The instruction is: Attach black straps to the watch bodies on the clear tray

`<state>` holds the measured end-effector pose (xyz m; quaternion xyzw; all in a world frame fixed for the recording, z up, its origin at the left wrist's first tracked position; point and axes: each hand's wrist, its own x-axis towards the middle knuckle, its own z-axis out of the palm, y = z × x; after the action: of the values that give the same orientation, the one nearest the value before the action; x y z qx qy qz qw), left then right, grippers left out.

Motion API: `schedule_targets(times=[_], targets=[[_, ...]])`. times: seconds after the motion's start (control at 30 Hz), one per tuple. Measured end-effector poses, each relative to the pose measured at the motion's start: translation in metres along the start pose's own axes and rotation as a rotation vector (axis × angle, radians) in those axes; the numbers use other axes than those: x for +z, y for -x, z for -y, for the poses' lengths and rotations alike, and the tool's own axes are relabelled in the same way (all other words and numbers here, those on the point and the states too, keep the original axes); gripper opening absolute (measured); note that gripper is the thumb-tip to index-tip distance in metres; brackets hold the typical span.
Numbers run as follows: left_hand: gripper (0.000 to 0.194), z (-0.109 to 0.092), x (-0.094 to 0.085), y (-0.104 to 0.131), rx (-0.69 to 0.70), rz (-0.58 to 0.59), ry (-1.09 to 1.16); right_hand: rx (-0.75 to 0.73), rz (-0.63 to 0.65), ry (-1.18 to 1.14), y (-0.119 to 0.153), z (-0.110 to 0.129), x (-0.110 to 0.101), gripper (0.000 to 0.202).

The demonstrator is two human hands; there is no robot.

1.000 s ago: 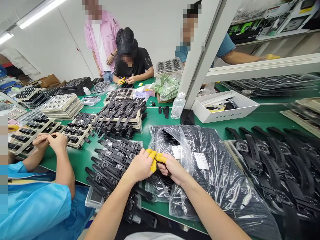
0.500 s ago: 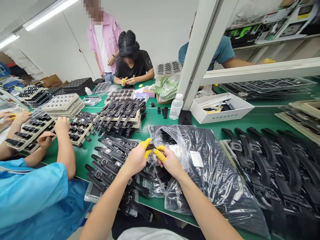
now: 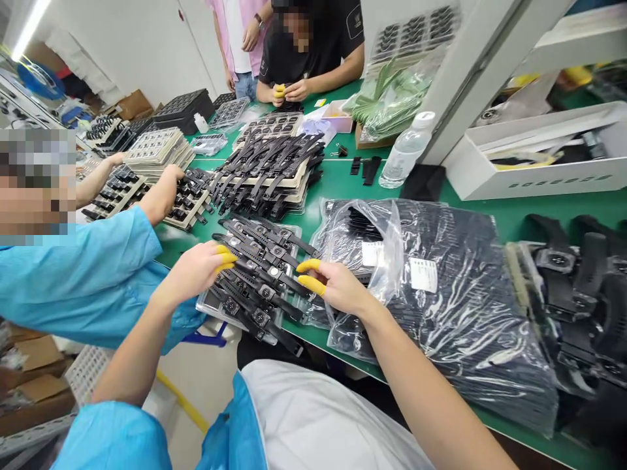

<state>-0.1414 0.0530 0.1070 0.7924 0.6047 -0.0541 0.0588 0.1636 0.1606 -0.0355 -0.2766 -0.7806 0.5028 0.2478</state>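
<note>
Head: plastic bag [image 3: 470, 294] beside watches [image 3: 266, 292]

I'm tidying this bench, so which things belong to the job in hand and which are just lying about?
Seemingly in use:
watches, between left hand and right hand
tray under them
yellow finger covers
possibly plastic bag

Apparently just lying about:
bottle
white box
black clip

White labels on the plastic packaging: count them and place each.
2: one white label nearer the right hand, the other white label farther right, both on the plastic packaging. More may be hidden underneath.
</note>
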Motion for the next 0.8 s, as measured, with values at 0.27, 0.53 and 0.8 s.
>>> schedule_targets(times=[0.27, 0.53, 0.8], targets=[[0.033, 0.049, 0.024, 0.078, -0.15, 0.272, 0.159, 0.052, -0.117, 0.13, -0.001, -0.005, -0.001, 0.032], [0.031, 0.058, 0.061, 0.067, -0.288, 0.363, 0.056, 0.046, -0.103, 0.22, -0.001, -0.012, 0.002, 0.027], [0.02, 0.064, 0.064, 0.066, -0.28, 0.378, 0.031, 0.061, -0.096, 0.254, -0.002, -0.013, 0.002, 0.025]])
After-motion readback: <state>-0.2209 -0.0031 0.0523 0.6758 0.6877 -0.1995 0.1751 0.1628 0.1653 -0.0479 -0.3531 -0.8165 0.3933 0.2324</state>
